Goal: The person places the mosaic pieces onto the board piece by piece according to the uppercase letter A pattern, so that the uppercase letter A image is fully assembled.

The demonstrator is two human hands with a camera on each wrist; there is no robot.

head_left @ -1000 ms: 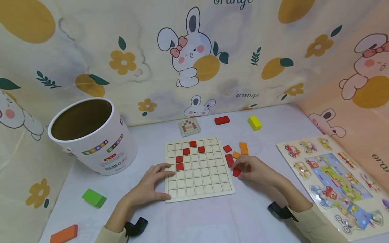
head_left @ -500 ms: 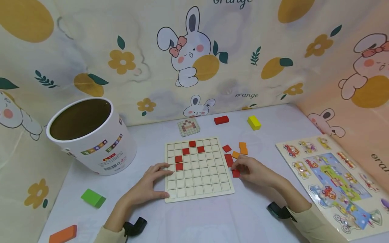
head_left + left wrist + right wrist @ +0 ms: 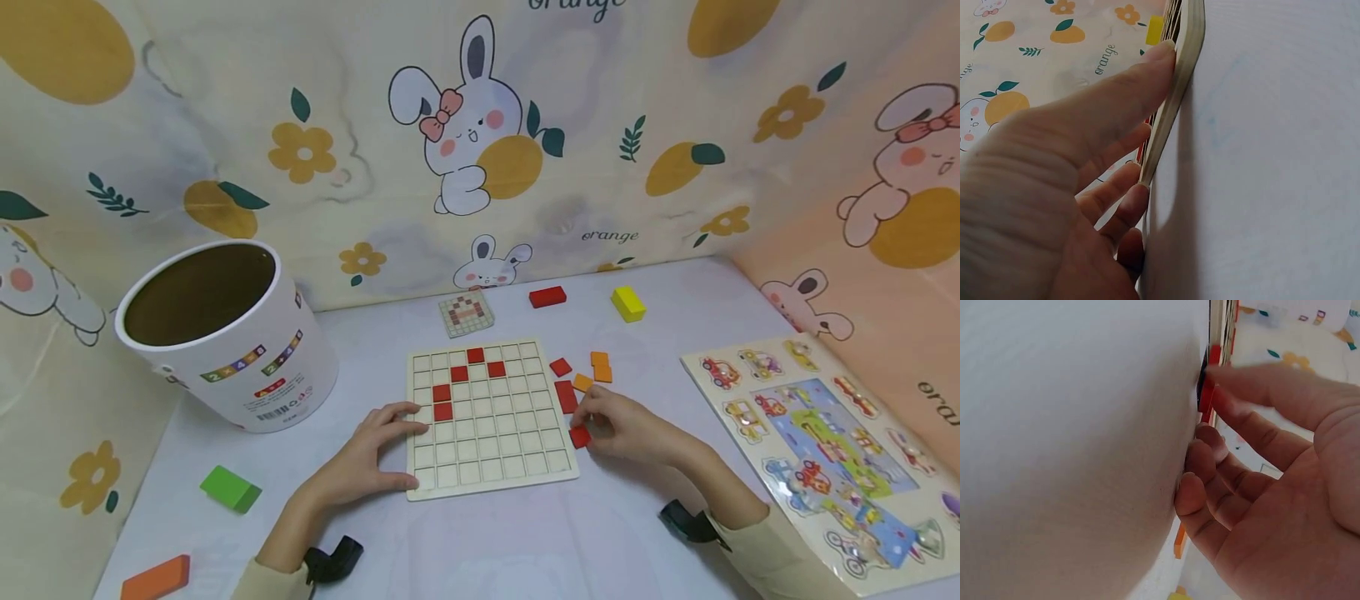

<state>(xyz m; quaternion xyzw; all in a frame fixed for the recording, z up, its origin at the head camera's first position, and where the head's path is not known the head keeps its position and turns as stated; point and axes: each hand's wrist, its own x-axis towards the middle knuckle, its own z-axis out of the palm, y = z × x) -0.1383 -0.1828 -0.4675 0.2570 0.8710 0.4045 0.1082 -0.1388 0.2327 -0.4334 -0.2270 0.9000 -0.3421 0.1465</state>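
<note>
A white gridded board (image 3: 491, 433) lies mid-table with several red square tiles in its upper-left cells. Along its left edge rests my left hand (image 3: 367, 458), fingers spread and thumb at the near-left corner; the left wrist view shows the thumb (image 3: 1154, 59) on the board's rim. My right hand (image 3: 626, 423) pinches a red square tile (image 3: 580, 437) between thumb and index finger, right at the board's right edge. In the right wrist view that red tile stands tilted, its other fingers curled below. A longer red piece (image 3: 566, 397) lies just beyond those fingertips.
Orange tiles (image 3: 602, 367) and a loose red tile (image 3: 560, 367) lie right of the board. Behind it are a small pattern card (image 3: 467, 314), a red block (image 3: 547, 297) and a yellow block (image 3: 628, 304). A white bucket (image 3: 300, 367) stands left, a picture puzzle (image 3: 738, 450) right.
The right hand has shifted the red square tile slightly left and nearer, turning it at the board's right edge. The left hand stays on the board's left edge.
</note>
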